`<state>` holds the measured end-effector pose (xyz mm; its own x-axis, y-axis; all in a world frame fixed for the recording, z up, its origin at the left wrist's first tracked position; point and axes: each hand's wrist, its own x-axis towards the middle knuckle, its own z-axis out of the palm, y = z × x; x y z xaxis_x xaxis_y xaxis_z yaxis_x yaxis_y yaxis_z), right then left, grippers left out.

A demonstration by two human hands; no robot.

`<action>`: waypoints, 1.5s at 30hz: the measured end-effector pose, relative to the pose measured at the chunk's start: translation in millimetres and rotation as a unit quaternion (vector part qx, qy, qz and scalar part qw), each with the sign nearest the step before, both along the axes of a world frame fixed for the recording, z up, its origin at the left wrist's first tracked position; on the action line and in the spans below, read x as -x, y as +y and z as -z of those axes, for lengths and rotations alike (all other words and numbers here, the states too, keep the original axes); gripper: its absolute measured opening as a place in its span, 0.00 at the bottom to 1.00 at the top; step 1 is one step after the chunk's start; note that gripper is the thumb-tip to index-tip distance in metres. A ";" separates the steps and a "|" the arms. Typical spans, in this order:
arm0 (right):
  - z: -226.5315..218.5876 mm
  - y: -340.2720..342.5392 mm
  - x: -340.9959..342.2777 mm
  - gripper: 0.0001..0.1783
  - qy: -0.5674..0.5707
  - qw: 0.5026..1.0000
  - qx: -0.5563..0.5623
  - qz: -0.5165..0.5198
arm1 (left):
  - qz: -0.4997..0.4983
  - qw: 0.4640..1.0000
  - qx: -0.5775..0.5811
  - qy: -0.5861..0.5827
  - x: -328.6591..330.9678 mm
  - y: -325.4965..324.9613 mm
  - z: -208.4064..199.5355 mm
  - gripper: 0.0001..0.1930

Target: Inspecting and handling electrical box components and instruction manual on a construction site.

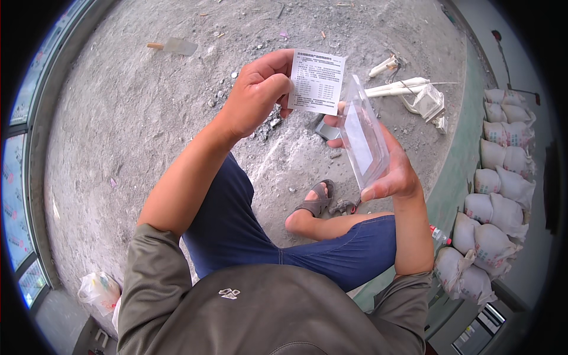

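Note:
Between the thumb and curled fingers of my left hand (258, 90) is a small white instruction sheet (318, 81), pinched at its left edge and covered in dark print. Just to its right, my right hand (390, 163) grips a clear plastic package (362, 139) with a white card showing inside it. The package stands tilted, thumb at its lower end and fingers behind it. The sheet's lower right corner comes close to the package's top and my right fingertips. Behind those fingers a grey flat object (329, 130) shows in part; I cannot tell what it is.
Dusty rubble ground (136, 130) spreads around me. A scraper (173, 46) lies far left. White pipe pieces (402, 89) lie at the right, near a row of stacked white sacks (503, 157). A plastic bottle (439, 234) and a plastic bag (99, 292) flank me.

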<state>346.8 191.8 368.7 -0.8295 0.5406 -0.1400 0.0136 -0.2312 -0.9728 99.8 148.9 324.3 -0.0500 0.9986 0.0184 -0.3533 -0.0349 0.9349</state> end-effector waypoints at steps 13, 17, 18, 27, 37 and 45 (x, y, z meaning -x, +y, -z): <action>-1.2 0.1 -3.6 0.72 -0.005 1.000 0.004 0.000 | 0.004 1.000 0.005 -0.010 -2.2 3.7 0.9 0.23; 1.1 -0.1 -5.0 0.71 -0.001 1.000 0.001 0.001 | 0.002 1.000 -0.004 -0.006 -3.1 5.1 2.1 0.23; 1.4 -0.1 -5.5 0.71 -0.001 1.000 0.002 0.002 | 0.005 1.000 -0.004 -0.010 -3.0 5.8 2.6 0.23; 1.6 -0.4 -6.5 0.71 0.001 1.000 0.001 0.004 | 0.001 1.000 0.002 -0.026 -4.9 5.4 2.4 0.23; 1.1 -0.7 -5.5 0.71 -0.002 1.000 0.001 0.006 | 0.007 1.000 0.003 -0.030 -3.7 5.5 2.5 0.24; -1.0 -1.2 -5.7 0.71 -0.009 1.000 -0.002 0.006 | 0.002 1.000 0.002 -0.029 -5.3 5.1 2.5 0.24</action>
